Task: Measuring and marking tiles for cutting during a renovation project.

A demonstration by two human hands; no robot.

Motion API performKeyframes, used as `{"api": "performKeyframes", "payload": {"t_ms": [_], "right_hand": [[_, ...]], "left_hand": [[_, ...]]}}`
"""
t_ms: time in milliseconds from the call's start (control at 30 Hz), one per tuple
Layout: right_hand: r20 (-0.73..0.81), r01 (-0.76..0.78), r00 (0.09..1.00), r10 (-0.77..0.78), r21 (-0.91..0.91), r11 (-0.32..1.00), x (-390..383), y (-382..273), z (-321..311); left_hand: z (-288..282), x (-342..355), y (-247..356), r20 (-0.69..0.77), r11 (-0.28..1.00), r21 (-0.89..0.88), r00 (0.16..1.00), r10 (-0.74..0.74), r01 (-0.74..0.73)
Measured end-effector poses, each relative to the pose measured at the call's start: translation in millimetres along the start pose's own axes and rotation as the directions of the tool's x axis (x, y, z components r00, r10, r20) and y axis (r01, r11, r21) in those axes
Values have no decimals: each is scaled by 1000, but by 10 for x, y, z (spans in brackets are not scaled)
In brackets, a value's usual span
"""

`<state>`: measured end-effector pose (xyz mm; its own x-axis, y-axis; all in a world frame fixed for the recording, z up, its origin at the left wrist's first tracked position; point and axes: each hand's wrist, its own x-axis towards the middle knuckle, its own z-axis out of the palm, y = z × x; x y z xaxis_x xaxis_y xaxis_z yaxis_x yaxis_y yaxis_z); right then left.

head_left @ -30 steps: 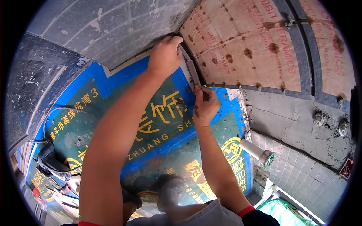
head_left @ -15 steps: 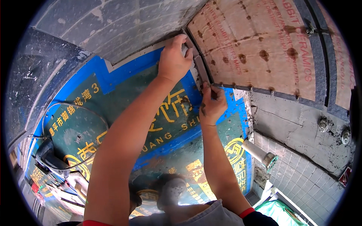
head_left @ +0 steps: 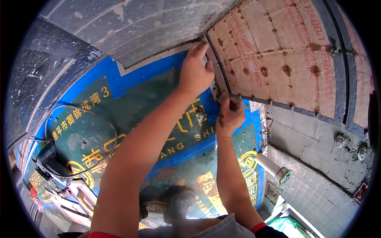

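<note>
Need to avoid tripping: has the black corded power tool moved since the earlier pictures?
No, the tool shows no shift either way against the yellow ring printed on the green floor sheet.

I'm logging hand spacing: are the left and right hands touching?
Apart: the head view shows a gap between left hand and right hand, baring the narrow strip.

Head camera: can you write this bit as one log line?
narrow strip: beside tan panel | left hand: by strip's far end | right hand: at near end | green floor covering: below
</note>
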<state>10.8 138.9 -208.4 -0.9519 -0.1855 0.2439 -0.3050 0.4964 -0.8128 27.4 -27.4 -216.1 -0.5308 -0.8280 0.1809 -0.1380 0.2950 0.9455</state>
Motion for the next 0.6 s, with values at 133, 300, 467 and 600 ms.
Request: {"api": "performKeyframes", "payload": {"t_ms": [133, 300, 467, 600], "right_hand": [[12, -22, 1000, 21, 36, 999, 6, 26, -7], [17, -4, 1000, 3, 6, 1000, 8, 23, -17], [43, -59, 997, 59, 11, 998, 3, -39, -14], [30, -59, 998, 57, 44, 997, 13, -70, -27]], "left_hand": [[21, -23, 33, -24, 997, 52, 998, 53, -52], [17, -8, 75, 54, 983, -139, 992, -115, 121], [3, 12, 22, 90, 959, -182, 975, -205, 219], [43, -1, -15, 58, 992, -69, 993, -99, 103]]}}
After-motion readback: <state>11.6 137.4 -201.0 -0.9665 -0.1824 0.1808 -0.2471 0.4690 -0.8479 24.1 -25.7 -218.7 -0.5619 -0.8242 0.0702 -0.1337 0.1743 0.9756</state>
